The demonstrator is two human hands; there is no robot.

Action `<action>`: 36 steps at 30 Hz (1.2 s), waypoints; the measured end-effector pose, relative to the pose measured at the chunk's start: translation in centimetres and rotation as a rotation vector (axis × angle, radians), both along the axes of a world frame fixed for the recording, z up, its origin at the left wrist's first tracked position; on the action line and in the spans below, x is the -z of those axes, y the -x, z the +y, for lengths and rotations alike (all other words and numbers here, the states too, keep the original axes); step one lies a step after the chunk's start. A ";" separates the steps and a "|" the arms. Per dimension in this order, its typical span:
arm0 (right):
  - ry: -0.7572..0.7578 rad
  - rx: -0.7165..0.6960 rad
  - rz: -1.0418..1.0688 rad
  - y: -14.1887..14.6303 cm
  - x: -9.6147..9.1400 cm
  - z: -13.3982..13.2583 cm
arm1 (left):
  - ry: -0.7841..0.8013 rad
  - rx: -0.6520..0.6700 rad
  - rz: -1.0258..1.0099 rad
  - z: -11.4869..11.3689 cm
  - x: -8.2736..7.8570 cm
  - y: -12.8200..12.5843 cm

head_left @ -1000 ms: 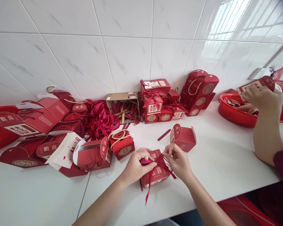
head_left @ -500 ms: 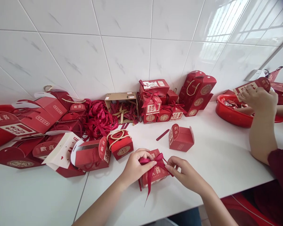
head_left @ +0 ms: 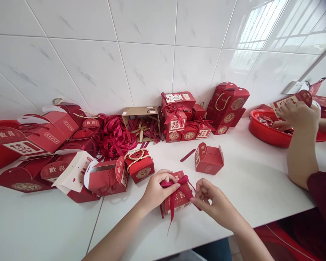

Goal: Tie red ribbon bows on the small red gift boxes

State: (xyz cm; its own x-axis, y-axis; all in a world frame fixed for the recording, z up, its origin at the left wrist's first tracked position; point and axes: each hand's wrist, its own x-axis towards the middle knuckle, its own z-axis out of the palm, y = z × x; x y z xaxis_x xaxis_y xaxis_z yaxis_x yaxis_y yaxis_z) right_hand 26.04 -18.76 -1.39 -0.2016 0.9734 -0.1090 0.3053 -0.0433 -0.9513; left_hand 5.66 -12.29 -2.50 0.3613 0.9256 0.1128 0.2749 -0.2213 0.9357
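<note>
A red gift box [head_left: 176, 205] with gold lettering lies in front of me, wrapped with a dark red satin ribbon [head_left: 173, 203]. My left hand [head_left: 158, 191] is closed at the box's upper left, pinching a ribbon loop between thumb and fingers near the knot. At the box's right side, my right hand [head_left: 216, 203] has curled fingers, its thumb on the ribbon there. One ribbon tail hangs over the front of the box. Behind my right hand stands another red box [head_left: 210, 159] without a ribbon, with a dark red strip [head_left: 188, 155] beside it.
Several red boxes [head_left: 107, 177] crowd the left, beside a ribbon heap [head_left: 115, 136]. An open carton [head_left: 141, 111] of strips and stacked boxes [head_left: 229, 105] line the tiled wall. At right, a co-worker's hand [head_left: 297, 112] holds a box over a red basin [head_left: 266, 130].
My right hand has shifted slightly right, and the ribbon's bow shape looks changed on that side. My left hand keeps its hold. A co-worker's other hand shows more in the basin.
</note>
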 end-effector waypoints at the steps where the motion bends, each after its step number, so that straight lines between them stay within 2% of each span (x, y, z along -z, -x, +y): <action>1: 0.009 -0.003 -0.011 0.3 0.0 -0.3 | 0.007 -0.004 -0.007 0.0 0.0 0.0; 6: 0.076 0.037 -0.024 1.4 1.1 -1.5 | 0.028 -0.020 -0.028 0.2 0.3 0.2; 10: 0.151 -0.003 -0.002 0.3 1.8 -1.1 | 0.035 -0.009 -0.024 0.4 0.2 0.4; 15: -0.042 0.038 -0.102 -1.4 1.5 1.8 | 0.046 0.038 -0.017 0.5 -0.1 0.6; 20: -0.077 -0.103 -0.048 -0.1 1.3 4.3 | 0.059 0.052 -0.022 0.5 -0.4 0.5; 23: -0.102 -0.121 -0.069 0.5 1.1 4.8 | 0.058 0.058 -0.020 0.4 -0.5 0.5; 29: -0.247 -0.132 -0.077 0.4 0.5 5.2 | 0.058 0.062 -0.047 0.3 -0.4 0.6; 36: -0.362 -0.095 -0.010 0.5 1.5 5.3 | 0.044 0.075 -0.022 0.4 -0.1 0.6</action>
